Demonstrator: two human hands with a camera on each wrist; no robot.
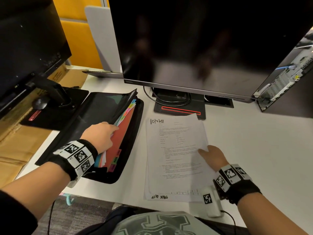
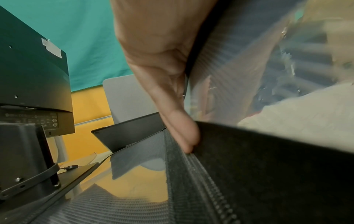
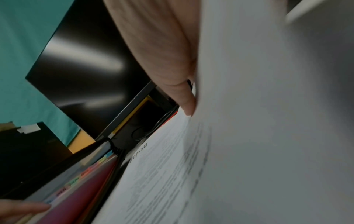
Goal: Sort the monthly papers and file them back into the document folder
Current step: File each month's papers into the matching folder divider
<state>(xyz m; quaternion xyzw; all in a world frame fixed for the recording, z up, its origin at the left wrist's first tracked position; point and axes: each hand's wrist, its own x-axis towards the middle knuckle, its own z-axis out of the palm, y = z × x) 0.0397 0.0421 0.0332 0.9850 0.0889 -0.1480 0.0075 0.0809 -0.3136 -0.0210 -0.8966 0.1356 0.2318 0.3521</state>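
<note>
A black zip document folder (image 1: 131, 141) lies open at the left of the white desk, its coloured month tabs (image 1: 116, 159) showing along a red divider (image 1: 125, 131). My left hand (image 1: 111, 133) grips the raised front leaves (image 2: 239, 75): the thumb (image 2: 182, 133) lies on top and the fingers are hidden between the dividers. To the folder's right lies a printed sheet headed "October" (image 1: 174, 150), on top of other papers. My right hand (image 1: 205, 152) pinches its right edge, with the thumb (image 3: 188, 104) on top. The sheet (image 3: 172, 174) curls up over the hidden fingers.
A large dark monitor (image 1: 203, 39) on a black stand (image 1: 179, 110) rises just behind the papers. A second monitor (image 1: 25, 39) with its base (image 1: 55, 106) and a mouse (image 1: 39, 103) stands left. A PC tower (image 1: 288, 78) is at the right, a tablet (image 1: 105, 74) behind.
</note>
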